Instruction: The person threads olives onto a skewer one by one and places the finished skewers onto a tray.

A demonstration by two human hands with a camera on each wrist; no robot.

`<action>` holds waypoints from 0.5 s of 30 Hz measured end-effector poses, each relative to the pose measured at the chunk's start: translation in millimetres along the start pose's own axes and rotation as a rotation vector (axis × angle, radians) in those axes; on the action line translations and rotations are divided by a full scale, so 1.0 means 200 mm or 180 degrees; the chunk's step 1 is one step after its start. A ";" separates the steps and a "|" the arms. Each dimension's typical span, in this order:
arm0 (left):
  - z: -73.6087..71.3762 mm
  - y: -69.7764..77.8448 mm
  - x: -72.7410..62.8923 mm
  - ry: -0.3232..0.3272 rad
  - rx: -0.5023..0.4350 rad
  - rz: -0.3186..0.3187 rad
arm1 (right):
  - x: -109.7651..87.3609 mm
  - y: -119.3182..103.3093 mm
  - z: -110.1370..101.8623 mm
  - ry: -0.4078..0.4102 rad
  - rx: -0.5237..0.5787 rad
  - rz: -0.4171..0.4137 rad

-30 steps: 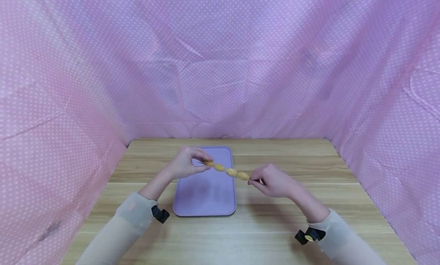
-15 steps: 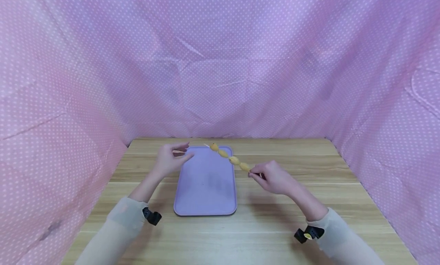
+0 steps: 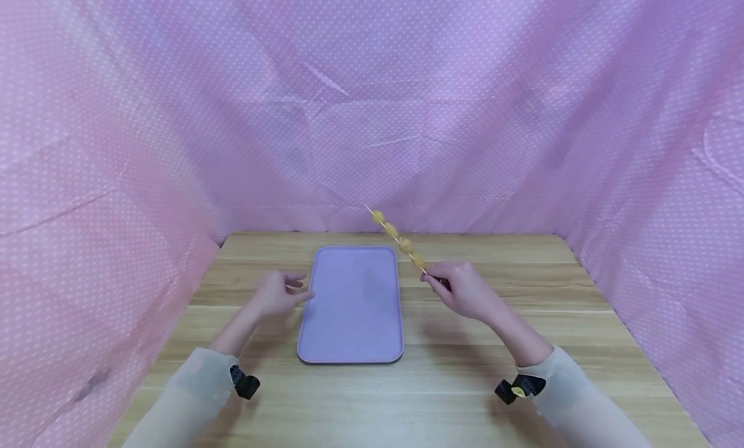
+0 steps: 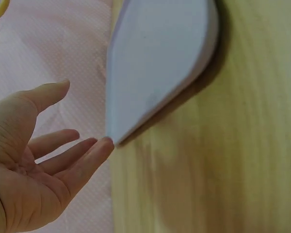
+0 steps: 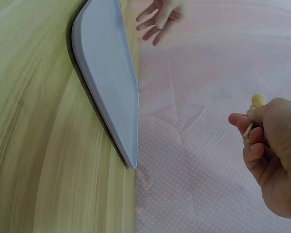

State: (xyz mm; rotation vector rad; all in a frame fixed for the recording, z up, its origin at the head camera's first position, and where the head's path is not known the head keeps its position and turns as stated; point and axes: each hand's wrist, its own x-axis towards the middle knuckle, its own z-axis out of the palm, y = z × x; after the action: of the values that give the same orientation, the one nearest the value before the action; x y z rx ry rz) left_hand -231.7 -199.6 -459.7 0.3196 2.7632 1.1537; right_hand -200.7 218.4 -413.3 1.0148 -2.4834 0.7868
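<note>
My right hand [image 3: 462,292] pinches the lower end of a skewer [image 3: 398,240] threaded with several yellow-brown balls. The stick slants up and to the left, its bare pointed tip above the table's far edge in the head view. In the right wrist view only one ball [image 5: 257,100] and the stick's butt show past my fingers. My left hand [image 3: 278,294] holds nothing; its fingers are spread and relaxed at the left side of a purple tray [image 3: 351,306]. In the left wrist view the same open hand [image 4: 43,170] appears with the tray's corner beyond its fingertips.
The tray lies flat on a wood-grain table [image 3: 482,383], left of the middle. Pink polka-dot cloth [image 3: 372,144] hangs behind the table and along both sides. A black wrist camera [image 3: 244,382] sits on the left forearm, another on the right.
My left hand has let go of the skewer's far end and drawn back left and down. My right hand has tilted the skewer steeper, its tip rising.
</note>
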 end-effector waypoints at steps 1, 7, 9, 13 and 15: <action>0.01 -0.01 -0.01 -0.0001 -0.0056 -0.0021 | 0.00 0.00 0.00 0.0021 -0.0025 -0.0005; 0.09 -0.05 -0.04 -0.0032 -0.0186 -0.0052 | 0.03 0.00 0.02 0.0139 -0.0084 0.0081; 0.12 -0.05 -0.05 -0.0048 -0.0179 -0.0064 | 0.04 -0.01 0.03 0.0179 -0.0086 0.0117; 0.16 -0.05 -0.06 0.0020 -0.0203 -0.0196 | 0.06 -0.03 0.05 0.0226 -0.0112 0.0130; 0.17 -0.05 -0.07 0.0072 -0.0161 -0.0254 | 0.06 -0.04 0.06 0.0231 -0.0115 0.0120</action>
State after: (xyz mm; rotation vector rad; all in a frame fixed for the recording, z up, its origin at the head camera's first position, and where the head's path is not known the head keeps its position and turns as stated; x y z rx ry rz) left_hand -212.4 -186.3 -489.0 0.1901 2.7334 1.2127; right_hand -205.3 199.5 -414.3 0.9130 -2.4525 0.7736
